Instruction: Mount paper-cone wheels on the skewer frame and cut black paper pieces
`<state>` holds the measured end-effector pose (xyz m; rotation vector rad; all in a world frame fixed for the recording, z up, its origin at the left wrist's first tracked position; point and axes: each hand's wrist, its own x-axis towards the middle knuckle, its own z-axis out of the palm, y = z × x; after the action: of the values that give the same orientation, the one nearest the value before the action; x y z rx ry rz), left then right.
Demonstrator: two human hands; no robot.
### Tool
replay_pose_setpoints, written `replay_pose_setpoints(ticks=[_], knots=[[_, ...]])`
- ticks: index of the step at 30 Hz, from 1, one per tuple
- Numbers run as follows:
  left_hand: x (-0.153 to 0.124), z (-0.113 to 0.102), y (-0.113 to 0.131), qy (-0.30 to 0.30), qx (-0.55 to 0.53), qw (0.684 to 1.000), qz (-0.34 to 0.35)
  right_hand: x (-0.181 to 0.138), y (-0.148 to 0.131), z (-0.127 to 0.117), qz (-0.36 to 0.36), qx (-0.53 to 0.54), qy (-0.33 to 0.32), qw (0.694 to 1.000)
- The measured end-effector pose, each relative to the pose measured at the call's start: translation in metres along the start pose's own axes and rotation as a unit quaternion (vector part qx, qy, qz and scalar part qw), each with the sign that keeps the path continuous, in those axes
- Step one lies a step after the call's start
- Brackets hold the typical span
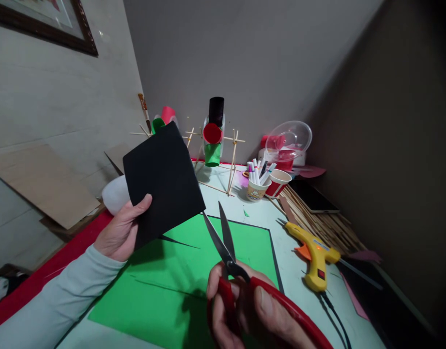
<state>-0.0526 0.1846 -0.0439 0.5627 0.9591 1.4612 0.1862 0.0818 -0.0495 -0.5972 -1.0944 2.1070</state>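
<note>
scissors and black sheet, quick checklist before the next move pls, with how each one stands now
1. Scissors held by their red handles in the right hand: ok.
2. Blades open: ok, the tips stand apart.
3. Black sheet steadied by the left hand: ok, the thumb lies over its face.
4. Left fingers away from the blades: ok, the visible thumb is well left of the tips.
5. Blade contact with the sheet: cannot tell, one tip appears right at its lower right corner.
6. Glue gun safe to brush against: cannot tell; it lies apart from both hands, but its heat does not show.
</note>
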Motion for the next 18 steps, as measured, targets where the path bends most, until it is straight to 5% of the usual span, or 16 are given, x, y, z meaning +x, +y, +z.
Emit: replay_pose_setpoints(ticks=[18], knots=[[-0.0022,0.0002,-0.0015,-0.024,0.04,0.999,0.02,-0.0003,-0.0002,-0.0002,-0.025,-0.003,-0.003,1.0]])
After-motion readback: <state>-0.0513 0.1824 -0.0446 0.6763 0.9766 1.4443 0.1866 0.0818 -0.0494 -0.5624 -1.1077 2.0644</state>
